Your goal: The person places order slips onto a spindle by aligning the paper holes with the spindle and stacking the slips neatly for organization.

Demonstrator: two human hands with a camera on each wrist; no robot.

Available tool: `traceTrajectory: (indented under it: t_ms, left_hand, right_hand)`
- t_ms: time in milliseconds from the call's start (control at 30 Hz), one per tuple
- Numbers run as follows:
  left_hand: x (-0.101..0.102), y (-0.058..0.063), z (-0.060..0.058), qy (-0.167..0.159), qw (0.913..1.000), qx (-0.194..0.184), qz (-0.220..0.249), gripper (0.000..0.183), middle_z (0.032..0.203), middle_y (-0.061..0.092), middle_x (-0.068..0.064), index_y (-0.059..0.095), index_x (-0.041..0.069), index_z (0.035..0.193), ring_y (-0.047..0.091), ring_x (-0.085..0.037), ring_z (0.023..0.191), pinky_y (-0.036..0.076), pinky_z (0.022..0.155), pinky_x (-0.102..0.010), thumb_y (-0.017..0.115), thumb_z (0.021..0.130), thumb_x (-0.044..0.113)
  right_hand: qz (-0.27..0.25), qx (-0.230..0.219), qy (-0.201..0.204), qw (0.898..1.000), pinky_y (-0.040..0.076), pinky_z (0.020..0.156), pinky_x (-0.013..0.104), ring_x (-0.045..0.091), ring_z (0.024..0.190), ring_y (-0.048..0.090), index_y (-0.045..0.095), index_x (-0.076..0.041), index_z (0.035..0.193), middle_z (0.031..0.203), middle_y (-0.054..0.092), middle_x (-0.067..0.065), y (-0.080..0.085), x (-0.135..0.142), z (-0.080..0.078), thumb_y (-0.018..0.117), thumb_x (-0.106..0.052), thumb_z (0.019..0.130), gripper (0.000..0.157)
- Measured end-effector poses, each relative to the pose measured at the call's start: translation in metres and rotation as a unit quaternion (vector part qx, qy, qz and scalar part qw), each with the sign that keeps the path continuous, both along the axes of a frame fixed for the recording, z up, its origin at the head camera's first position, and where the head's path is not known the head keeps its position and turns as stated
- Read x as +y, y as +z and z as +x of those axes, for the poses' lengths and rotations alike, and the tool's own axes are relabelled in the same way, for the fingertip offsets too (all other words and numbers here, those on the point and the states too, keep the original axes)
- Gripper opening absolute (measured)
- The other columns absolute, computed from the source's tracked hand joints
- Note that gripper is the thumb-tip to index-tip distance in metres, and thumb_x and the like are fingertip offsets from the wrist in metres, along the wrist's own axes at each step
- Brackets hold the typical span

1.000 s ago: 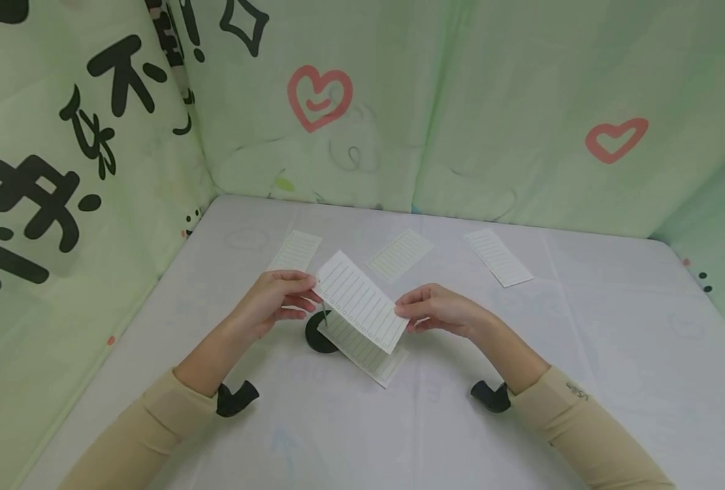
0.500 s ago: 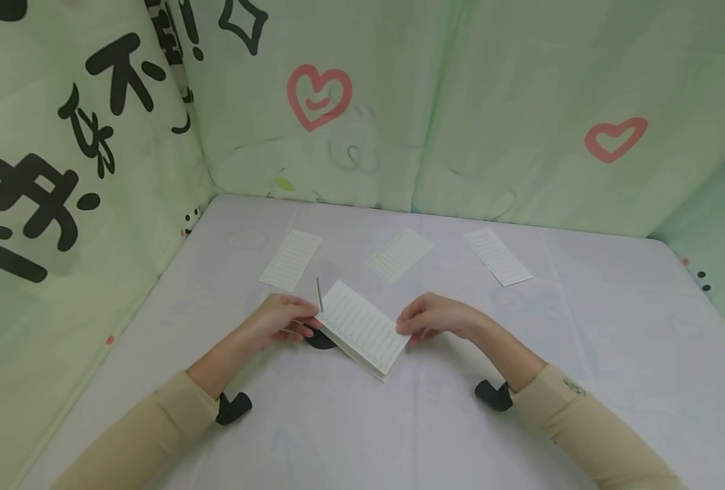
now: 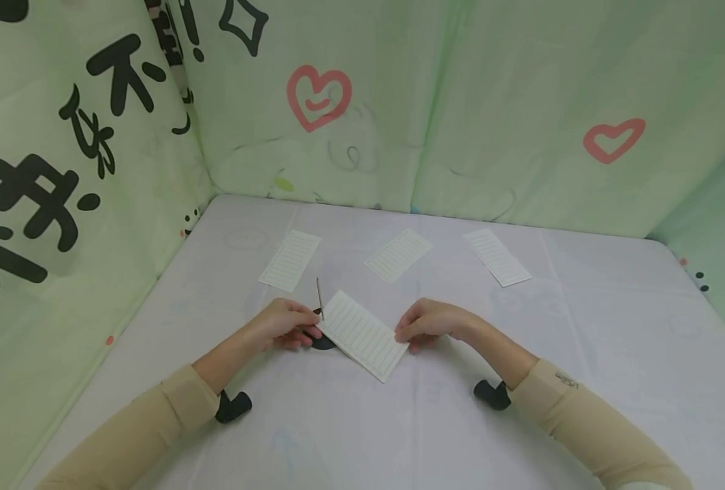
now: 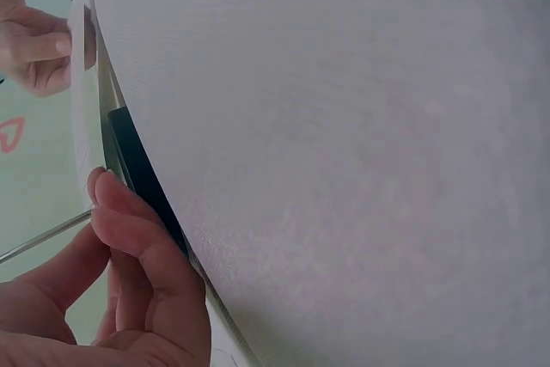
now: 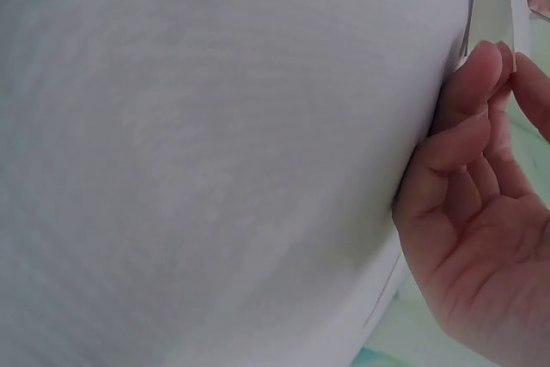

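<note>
In the head view, my left hand [image 3: 282,324] pinches the left corner of a white lined paper sheet [image 3: 362,337] between thumb and fingers. My right hand [image 3: 432,322] pinches the sheet's right corner. A thin metal spike [image 3: 319,296] stands upright at the left corner and appears to pass through the paper. Its round black base [image 3: 323,342] shows partly below the left fingers. The left wrist view has the metal spike [image 4: 43,238] beside my thumb and the dark base [image 4: 142,174] under the paper. Any sheet underneath is covered.
Three more lined sheets lie flat farther back: a left one [image 3: 291,260], a middle one [image 3: 398,255] and a right one [image 3: 497,257]. A white cloth covers the table [image 3: 362,435]. Printed green curtains [image 3: 521,88] stand around its back and sides.
Both hands have lowered the held sheet onto another one beneath it, which is now covered. The spike, earlier below the sheet, now sticks up above its left corner.
</note>
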State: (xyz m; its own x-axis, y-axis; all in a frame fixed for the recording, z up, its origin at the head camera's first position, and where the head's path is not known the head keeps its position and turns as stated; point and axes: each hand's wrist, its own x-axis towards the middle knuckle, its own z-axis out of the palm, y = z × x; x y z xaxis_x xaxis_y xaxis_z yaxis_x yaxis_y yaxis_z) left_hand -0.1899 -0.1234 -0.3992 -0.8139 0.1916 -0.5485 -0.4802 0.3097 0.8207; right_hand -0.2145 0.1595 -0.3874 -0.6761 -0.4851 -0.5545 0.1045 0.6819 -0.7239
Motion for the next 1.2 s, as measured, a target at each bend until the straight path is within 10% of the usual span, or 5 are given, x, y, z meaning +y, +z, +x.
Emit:
traceTrajectory:
  t_ms: [1200]
  left_hand:
    - [0.0002, -0.0039, 0.0024, -0.019, 0.9992, 0.025, -0.022, 0.024, 0.070, 0.067, -0.001, 0.062, -0.004, 0.100, 0.057, -0.008, 0.048, 0.043, 0.043, -0.018, 0.061, 0.085, 0.015]
  right_hand:
    - [0.024, 0.055, 0.017, 0.998, 0.044, 0.054, 0.022, 0.011, 0.057, 0.055, 0.067, -0.002, 0.085, 0.068, 0.060, 0.000, -0.0033, -0.0043, 0.0056, 0.067, -0.011, 0.080, 0.011]
